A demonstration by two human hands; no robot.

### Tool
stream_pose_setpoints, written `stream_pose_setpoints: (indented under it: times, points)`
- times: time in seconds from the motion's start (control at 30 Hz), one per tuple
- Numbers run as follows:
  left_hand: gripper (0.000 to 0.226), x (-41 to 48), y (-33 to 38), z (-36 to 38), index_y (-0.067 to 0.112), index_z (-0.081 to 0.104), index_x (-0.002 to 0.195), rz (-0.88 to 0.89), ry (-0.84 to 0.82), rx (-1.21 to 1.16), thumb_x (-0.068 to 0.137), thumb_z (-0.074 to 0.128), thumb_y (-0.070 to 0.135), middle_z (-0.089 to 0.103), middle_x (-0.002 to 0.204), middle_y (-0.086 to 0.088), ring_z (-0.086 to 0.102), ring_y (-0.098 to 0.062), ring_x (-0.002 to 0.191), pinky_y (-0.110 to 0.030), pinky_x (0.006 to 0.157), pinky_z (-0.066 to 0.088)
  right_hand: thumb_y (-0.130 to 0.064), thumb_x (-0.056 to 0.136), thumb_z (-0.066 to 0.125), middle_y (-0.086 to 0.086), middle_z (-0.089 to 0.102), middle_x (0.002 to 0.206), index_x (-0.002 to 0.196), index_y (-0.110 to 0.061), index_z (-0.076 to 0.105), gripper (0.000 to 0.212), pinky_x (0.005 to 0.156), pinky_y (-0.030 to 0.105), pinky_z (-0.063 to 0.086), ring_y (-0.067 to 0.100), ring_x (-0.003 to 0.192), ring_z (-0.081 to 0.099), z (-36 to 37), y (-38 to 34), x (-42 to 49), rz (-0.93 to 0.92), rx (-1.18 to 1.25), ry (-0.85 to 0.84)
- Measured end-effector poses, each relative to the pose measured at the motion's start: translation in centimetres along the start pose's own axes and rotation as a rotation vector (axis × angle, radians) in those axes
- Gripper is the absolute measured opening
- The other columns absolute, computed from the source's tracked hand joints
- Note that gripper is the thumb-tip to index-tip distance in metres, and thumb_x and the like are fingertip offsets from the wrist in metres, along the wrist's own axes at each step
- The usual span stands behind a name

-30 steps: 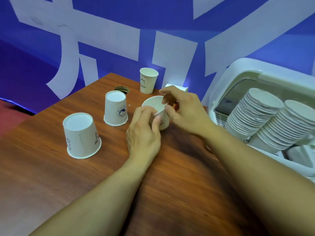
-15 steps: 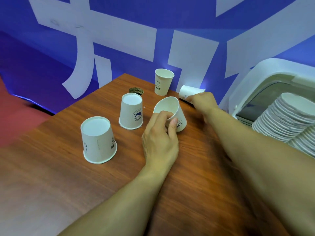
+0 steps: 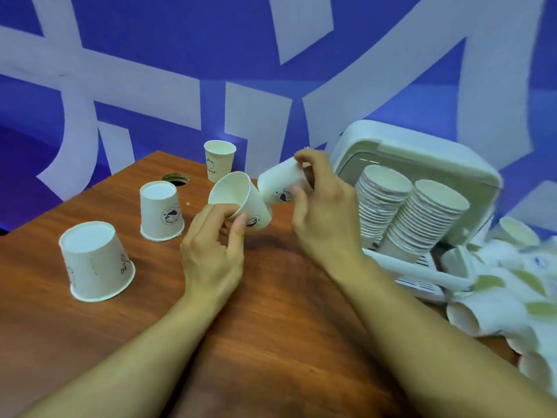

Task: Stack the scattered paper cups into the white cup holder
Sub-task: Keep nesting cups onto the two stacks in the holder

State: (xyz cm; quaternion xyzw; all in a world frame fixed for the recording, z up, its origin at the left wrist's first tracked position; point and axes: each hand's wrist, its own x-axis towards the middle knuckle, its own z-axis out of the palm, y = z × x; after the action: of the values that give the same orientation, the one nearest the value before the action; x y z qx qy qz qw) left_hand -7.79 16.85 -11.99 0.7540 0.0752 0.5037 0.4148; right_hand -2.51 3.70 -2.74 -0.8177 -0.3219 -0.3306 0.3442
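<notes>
My left hand [image 3: 211, 245] pinches one paper cup [image 3: 241, 197] low on its wall, mouth tilted up and to the left. My right hand [image 3: 325, 218] is clamped on a second cup [image 3: 277, 182] just beside it, slanted, its closed end seemingly toward the first. To nest them I judge the second must come round above that mouth. The white cup holder [image 3: 422, 146] stands on the desk [image 3: 271, 327] to the right, nearer my right hand, with two slanted stacks [image 3: 382, 191] side by side in it.
</notes>
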Motion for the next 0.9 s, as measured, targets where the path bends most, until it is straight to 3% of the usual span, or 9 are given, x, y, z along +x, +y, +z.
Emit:
stream_pose_setpoints:
  times: [0.13, 0.37, 0.43, 0.53, 0.63, 0.77, 0.9]
  points:
    - [0.007, -1.0, 2.1, -0.4, 0.011, 0.064, 0.091, 0.106, -0.013, -0.026, 0.093, 0.061, 0.017, 0.054, 0.079, 0.004, 0.051, -0.022, 0.07, -0.036, 0.068, 0.044, 0.001, 0.082, 0.07, 0.002, 0.07, 0.097, 0.126, -0.008, 0.057, 0.047, 0.076, 0.019, 0.046, 0.013, 0.085, 0.064, -5.6, -0.7, -1.7, -0.012, 0.08, 0.19]
    - [0.012, -1.5, 7.1, 1.0, 0.032, 0.059, 0.095, 0.095, 0.029, -0.128, 0.093, 0.06, 0.02, 0.059, 0.081, 0.0, 0.054, -0.015, 0.073, -0.034, 0.065, 0.043, 0.0, 0.084, 0.069, 0.005, 0.073, 0.101, 0.122, -0.008, 0.065, 0.039, 0.083, 0.026, 0.051, 0.018, 0.091, 0.069, -11.7, 2.9, -1.8, 0.043, 0.015, 0.503]
    - [0.014, -1.1, 8.9, 2.0, 0.033, 0.058, 0.095, 0.13, 0.031, -0.138, 0.093, 0.061, 0.019, 0.059, 0.08, -0.001, 0.055, -0.019, 0.071, -0.036, 0.063, 0.044, 0.0, 0.083, 0.07, 0.003, 0.073, 0.103, 0.121, -0.009, 0.066, 0.039, 0.084, 0.027, 0.051, 0.017, 0.091, 0.069, -12.4, 4.2, -1.4, 0.048, 0.004, 0.528]
    - [0.017, -0.1, 11.8, 4.3, 0.036, 0.059, 0.095, 0.125, 0.051, -0.195, 0.094, 0.062, 0.019, 0.061, 0.08, -0.002, 0.057, -0.022, 0.072, -0.039, 0.063, 0.046, -0.002, 0.085, 0.068, 0.0, 0.073, 0.105, 0.121, -0.012, 0.067, 0.038, 0.085, 0.039, 0.053, 0.018, 0.093, 0.068, -13.3, 6.0, -0.8, 0.055, 0.004, 0.544]
    - [0.009, 1.2, 14.7, 6.8, 0.026, 0.061, 0.092, 0.145, 0.078, -0.227, 0.094, 0.062, 0.018, 0.063, 0.081, -0.001, 0.058, -0.022, 0.072, -0.039, 0.064, 0.046, -0.004, 0.085, 0.066, -0.002, 0.072, 0.107, 0.121, -0.015, 0.067, 0.038, 0.085, 0.046, 0.053, 0.022, 0.095, 0.069, -14.3, 7.8, -0.5, 0.071, 0.015, 0.556]
    - [0.004, 2.9, 17.1, 9.3, 0.018, 0.063, 0.093, 0.144, 0.171, -0.29, 0.095, 0.062, 0.02, 0.062, 0.082, -0.002, 0.057, -0.02, 0.073, -0.033, 0.065, 0.046, -0.002, 0.084, 0.067, -0.012, 0.067, 0.101, 0.12, -0.018, 0.069, 0.039, 0.084, 0.048, 0.053, 0.024, 0.095, 0.068, -14.8, 9.7, -0.6, 0.111, 0.009, 0.561]
    - [0.007, 3.1, 16.7, 11.5, 0.017, 0.065, 0.094, 0.172, 0.12, -0.239, 0.096, 0.061, 0.022, 0.062, 0.084, -0.001, 0.056, -0.019, 0.073, -0.036, 0.065, 0.046, 0.001, 0.082, 0.066, -0.003, 0.074, 0.103, 0.115, -0.018, 0.072, 0.039, 0.082, 0.043, 0.054, 0.024, 0.09, 0.069, -14.9, 11.4, -0.6, 0.109, -0.021, 0.477]
